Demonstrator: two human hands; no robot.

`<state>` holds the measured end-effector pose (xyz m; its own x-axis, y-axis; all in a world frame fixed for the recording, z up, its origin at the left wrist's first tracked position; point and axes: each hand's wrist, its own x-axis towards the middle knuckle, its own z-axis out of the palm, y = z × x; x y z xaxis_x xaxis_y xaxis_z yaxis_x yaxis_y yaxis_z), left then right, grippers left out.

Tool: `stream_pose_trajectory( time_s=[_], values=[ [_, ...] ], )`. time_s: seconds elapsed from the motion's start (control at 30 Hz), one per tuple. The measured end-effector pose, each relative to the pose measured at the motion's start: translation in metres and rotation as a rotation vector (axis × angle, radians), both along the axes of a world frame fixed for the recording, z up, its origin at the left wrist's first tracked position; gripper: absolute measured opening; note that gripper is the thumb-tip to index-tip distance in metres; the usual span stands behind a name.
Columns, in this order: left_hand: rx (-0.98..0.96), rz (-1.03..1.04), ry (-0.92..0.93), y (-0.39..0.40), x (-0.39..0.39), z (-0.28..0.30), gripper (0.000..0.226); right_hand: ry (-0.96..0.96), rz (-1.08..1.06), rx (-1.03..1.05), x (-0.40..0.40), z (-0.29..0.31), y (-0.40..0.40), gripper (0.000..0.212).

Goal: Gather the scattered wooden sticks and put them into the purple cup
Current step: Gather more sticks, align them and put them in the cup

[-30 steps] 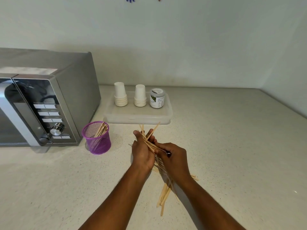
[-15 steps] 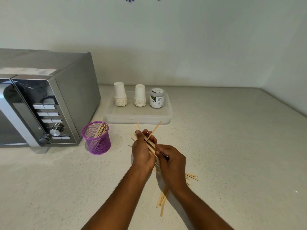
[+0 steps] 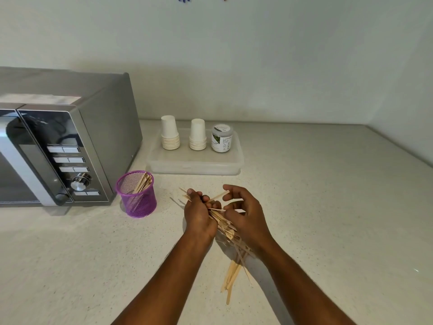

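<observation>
A purple mesh cup (image 3: 138,195) stands on the counter beside the microwave, with several wooden sticks leaning inside it. My left hand (image 3: 199,214) grips a bundle of wooden sticks (image 3: 223,225) just above the counter, right of the cup. My right hand (image 3: 246,216) is against the same bundle, its thumb and fingers curled around the sticks, one stick tip poking out near its forefinger. More wooden sticks (image 3: 230,277) trail down from the bundle between my forearms; whether they lie on the counter is unclear.
A grey microwave (image 3: 58,148) fills the left side. Behind the hands sits a clear plastic box (image 3: 194,164) carrying two stacks of white paper cups (image 3: 169,136) and a small jar (image 3: 222,138). The counter runs to walls at the back and right.
My right hand has shifted up and to the right along the bundle, its fingers loosening. The left hand stays in place with the sticks.
</observation>
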<state>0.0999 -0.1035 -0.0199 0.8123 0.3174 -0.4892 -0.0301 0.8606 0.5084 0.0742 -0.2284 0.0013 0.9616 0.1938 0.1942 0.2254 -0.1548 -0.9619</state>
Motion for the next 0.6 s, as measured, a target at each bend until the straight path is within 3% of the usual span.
stream_pose_trajectory(
  time_s=[0.1, 0.2, 0.27, 0.43, 0.5, 0.6],
  values=[
    [0.102, -0.002, 0.012, 0.002, -0.002, 0.003, 0.036, -0.058, 0.063, 0.05, -0.001, 0.006, 0.0, 0.044],
    [0.207, 0.0, 0.049, 0.001, -0.006, 0.0, 0.037, -0.174, -0.043, -0.039, -0.005, 0.007, 0.004, 0.021],
    [0.174, -0.005, 0.033, 0.0, -0.009, -0.001, 0.036, -0.296, -0.103, -0.097, -0.006, 0.001, 0.006, 0.009],
    [-0.039, 0.033, -0.06, 0.0, -0.006, 0.004, 0.032, -0.482, -0.191, -0.29, -0.013, -0.025, 0.007, 0.014],
    [-0.02, 0.028, -0.072, 0.0, -0.006, 0.006, 0.033, -0.551, -0.231, -0.363, -0.019, -0.032, 0.009, 0.013],
    [0.055, 0.049, -0.096, 0.0, -0.008, 0.009, 0.036, -0.43, -0.324, -0.163, -0.03, -0.027, 0.013, 0.013]
  ],
)
